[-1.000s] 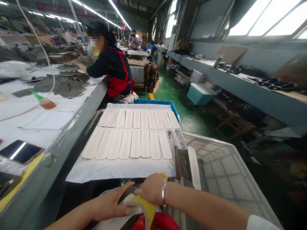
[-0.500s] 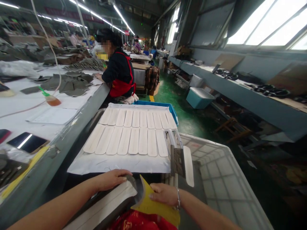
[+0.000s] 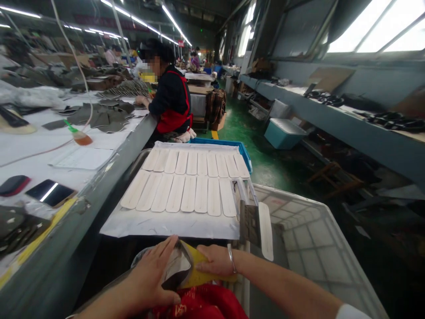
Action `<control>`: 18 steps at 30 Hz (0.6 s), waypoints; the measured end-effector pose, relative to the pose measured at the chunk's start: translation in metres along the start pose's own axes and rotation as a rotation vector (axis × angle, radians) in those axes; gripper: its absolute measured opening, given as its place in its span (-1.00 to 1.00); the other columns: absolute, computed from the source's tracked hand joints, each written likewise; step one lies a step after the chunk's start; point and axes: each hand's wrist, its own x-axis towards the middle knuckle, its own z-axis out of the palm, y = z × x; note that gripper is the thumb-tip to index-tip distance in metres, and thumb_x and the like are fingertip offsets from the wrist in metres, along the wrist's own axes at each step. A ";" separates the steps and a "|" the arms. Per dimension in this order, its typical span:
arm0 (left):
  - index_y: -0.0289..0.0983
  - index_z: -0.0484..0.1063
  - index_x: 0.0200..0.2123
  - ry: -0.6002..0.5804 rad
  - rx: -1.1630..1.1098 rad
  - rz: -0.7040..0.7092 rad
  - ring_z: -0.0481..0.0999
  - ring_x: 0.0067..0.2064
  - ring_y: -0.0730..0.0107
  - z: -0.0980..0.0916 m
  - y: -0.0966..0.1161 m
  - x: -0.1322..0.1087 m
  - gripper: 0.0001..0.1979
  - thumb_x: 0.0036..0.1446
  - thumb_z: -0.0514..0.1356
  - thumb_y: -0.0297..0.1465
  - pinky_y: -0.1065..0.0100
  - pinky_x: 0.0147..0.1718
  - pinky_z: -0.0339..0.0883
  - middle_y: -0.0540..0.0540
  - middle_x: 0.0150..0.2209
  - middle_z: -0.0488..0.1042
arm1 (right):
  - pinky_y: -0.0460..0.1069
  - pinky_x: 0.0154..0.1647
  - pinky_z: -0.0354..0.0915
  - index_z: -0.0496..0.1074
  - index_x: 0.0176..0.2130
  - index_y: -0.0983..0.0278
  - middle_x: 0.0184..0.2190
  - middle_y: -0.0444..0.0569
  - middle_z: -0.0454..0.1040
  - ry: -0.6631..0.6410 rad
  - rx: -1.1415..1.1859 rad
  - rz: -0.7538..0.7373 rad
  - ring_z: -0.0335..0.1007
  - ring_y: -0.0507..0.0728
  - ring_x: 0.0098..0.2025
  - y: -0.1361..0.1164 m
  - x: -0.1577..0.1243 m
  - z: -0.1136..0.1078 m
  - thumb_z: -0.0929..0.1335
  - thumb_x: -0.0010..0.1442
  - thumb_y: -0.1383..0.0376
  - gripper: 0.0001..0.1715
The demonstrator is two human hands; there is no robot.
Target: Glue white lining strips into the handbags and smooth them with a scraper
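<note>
A yellow sheet (image 3: 202,275), thin and stiff-looking with a pointed corner, sits under the right hand (image 3: 215,261). It curves round a smaller grey piece (image 3: 177,266) with a dark rim. The right hand's fingers lie close together on the sheet; whether the thumb grips it from below is hidden. The left hand (image 3: 154,277) is spread palm down, fingertips on the grey piece. Both things rest over red cloth (image 3: 202,305) just below the hands.

Beyond the hands a white board (image 3: 166,228) carries two rows of pale, round-ended strips (image 3: 189,195) laid side by side. Right of the right hand stands a white plastic crate (image 3: 308,248) with a gridded floor, and a metal scraper (image 3: 250,223) sits at its near edge. Left of the left hand runs a long grey-edged bench (image 3: 109,177) with a dark phone (image 3: 49,192) on it. Farther along sits a person in a red apron (image 3: 172,104), in a long hall with a green floor (image 3: 239,128).
</note>
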 end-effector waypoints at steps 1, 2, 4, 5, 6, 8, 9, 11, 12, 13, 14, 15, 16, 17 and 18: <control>-0.40 -0.23 0.26 0.015 0.040 -0.019 -0.14 0.27 0.07 0.003 0.003 0.001 0.19 -0.37 0.30 -0.11 0.13 0.20 -0.17 -0.24 0.28 -0.17 | -0.11 -0.53 0.19 0.22 -0.14 0.33 -0.46 -0.05 0.41 -0.029 -0.018 0.003 0.30 0.02 -0.53 -0.001 0.000 -0.003 0.21 0.13 0.04 -0.56; -0.40 -0.22 0.26 0.030 0.069 -0.032 -0.13 0.27 0.07 0.007 0.006 0.003 0.19 -0.39 0.30 -0.11 0.13 0.19 -0.17 -0.23 0.28 -0.17 | -0.11 -0.53 0.19 0.21 -0.13 0.33 -0.48 -0.05 0.40 -0.058 -0.040 0.005 0.30 0.02 -0.55 -0.002 0.001 -0.006 0.20 0.14 0.04 -0.55; -0.38 -0.21 0.26 0.064 0.105 -0.051 -0.11 0.26 0.06 0.013 0.009 0.008 0.20 -0.41 0.30 -0.10 0.12 0.18 -0.17 -0.22 0.28 -0.15 | -0.10 -0.53 0.20 0.19 -0.12 0.34 -0.51 -0.05 0.40 -0.100 -0.070 0.005 0.32 0.04 -0.54 -0.004 0.003 -0.012 0.20 0.14 0.02 -0.52; -0.37 -0.21 0.26 0.083 0.116 -0.059 -0.11 0.26 0.06 0.015 0.010 0.010 0.21 -0.43 0.30 -0.09 0.12 0.18 -0.17 -0.22 0.28 -0.14 | -0.10 -0.52 0.21 0.19 -0.11 0.35 -0.51 -0.05 0.40 -0.116 -0.079 0.007 0.33 0.05 -0.53 -0.004 0.004 -0.014 0.20 0.14 0.02 -0.51; -0.35 -0.20 0.26 0.105 0.123 -0.067 -0.09 0.26 0.05 0.018 0.010 0.012 0.22 -0.45 0.31 -0.07 0.12 0.17 -0.16 -0.22 0.28 -0.12 | -0.10 -0.51 0.22 0.19 -0.11 0.35 -0.50 -0.04 0.41 -0.135 -0.079 0.011 0.33 0.05 -0.52 -0.004 0.006 -0.017 0.20 0.13 0.01 -0.50; -0.32 -0.18 0.26 0.148 0.128 -0.084 -0.06 0.24 0.05 0.022 0.010 0.015 0.24 -0.48 0.31 -0.03 0.11 0.16 -0.16 -0.21 0.27 -0.07 | -0.10 -0.51 0.22 0.18 -0.09 0.36 -0.47 -0.03 0.42 -0.176 -0.051 0.027 0.34 0.05 -0.53 -0.005 0.010 -0.022 0.20 0.13 0.01 -0.48; -0.31 -0.18 0.26 0.163 0.125 -0.091 -0.04 0.23 0.05 0.024 0.009 0.016 0.24 -0.48 0.30 -0.02 0.11 0.16 -0.15 -0.21 0.26 -0.05 | -0.10 -0.52 0.22 0.18 -0.09 0.36 -0.45 -0.01 0.42 -0.195 -0.037 0.036 0.34 0.04 -0.53 -0.005 0.012 -0.024 0.20 0.13 0.01 -0.47; -0.31 -0.17 0.26 0.183 0.114 -0.096 -0.01 0.22 0.06 0.028 0.007 0.017 0.22 -0.45 0.29 0.01 0.12 0.15 -0.15 -0.20 0.25 -0.02 | -0.10 -0.51 0.21 0.20 -0.09 0.36 -0.39 0.03 0.43 -0.216 -0.053 0.029 0.34 0.05 -0.50 -0.007 0.016 -0.029 0.21 0.12 0.00 -0.46; -0.31 -0.17 0.26 0.193 0.106 -0.096 0.00 0.21 0.06 0.029 0.006 0.018 0.20 -0.43 0.28 0.01 0.12 0.15 -0.15 -0.19 0.25 -0.02 | -0.10 -0.50 0.21 0.21 -0.11 0.37 -0.37 0.04 0.42 -0.220 -0.083 0.010 0.34 0.07 -0.47 -0.009 0.019 -0.031 0.22 0.11 -0.01 -0.46; -0.31 -0.18 0.26 0.203 0.095 -0.094 0.01 0.21 0.06 0.030 0.005 0.018 0.20 -0.42 0.27 0.02 0.12 0.14 -0.15 -0.19 0.25 -0.02 | -0.09 -0.49 0.20 0.23 -0.12 0.37 -0.35 0.05 0.42 -0.225 -0.117 -0.012 0.34 0.08 -0.44 -0.011 0.021 -0.034 0.22 0.11 -0.01 -0.47; -0.32 -0.18 0.26 0.209 0.081 -0.094 0.01 0.20 0.05 0.031 0.004 0.019 0.21 -0.43 0.27 0.02 0.13 0.14 -0.15 -0.19 0.25 -0.01 | -0.09 -0.48 0.20 0.24 -0.13 0.37 -0.35 0.06 0.41 -0.232 -0.148 -0.030 0.34 0.08 -0.43 -0.014 0.024 -0.036 0.22 0.12 0.00 -0.48; -0.32 -0.20 0.26 0.210 0.065 -0.094 0.02 0.20 0.04 0.032 0.003 0.020 0.23 -0.44 0.28 0.03 0.13 0.14 -0.14 -0.20 0.24 0.00 | -0.09 -0.48 0.19 0.24 -0.14 0.37 -0.37 0.05 0.41 -0.241 -0.169 -0.034 0.33 0.08 -0.43 -0.016 0.026 -0.037 0.22 0.12 0.01 -0.50; -0.32 -0.21 0.27 0.209 0.048 -0.093 0.04 0.19 0.03 0.032 0.002 0.020 0.23 -0.43 0.28 0.03 0.13 0.13 -0.13 -0.21 0.23 0.02 | -0.09 -0.49 0.18 0.25 -0.14 0.37 -0.39 0.03 0.40 -0.254 -0.174 -0.026 0.32 0.07 -0.44 -0.018 0.028 -0.038 0.22 0.13 0.02 -0.51; -0.32 -0.22 0.27 0.204 0.031 -0.089 0.05 0.18 0.03 0.031 0.001 0.021 0.22 -0.41 0.27 0.02 0.13 0.12 -0.11 -0.22 0.22 0.04 | -0.09 -0.50 0.18 0.25 -0.14 0.37 -0.42 0.01 0.40 -0.261 -0.171 -0.007 0.31 0.07 -0.46 -0.018 0.030 -0.039 0.22 0.14 0.04 -0.53; -0.31 -0.23 0.27 0.197 0.016 -0.085 0.07 0.17 0.02 0.030 0.000 0.022 0.20 -0.39 0.27 0.01 0.12 0.11 -0.09 -0.22 0.22 0.06 | -0.10 -0.51 0.17 0.25 -0.14 0.37 -0.44 -0.01 0.39 -0.261 -0.161 0.014 0.31 0.06 -0.47 -0.018 0.031 -0.039 0.22 0.14 0.05 -0.54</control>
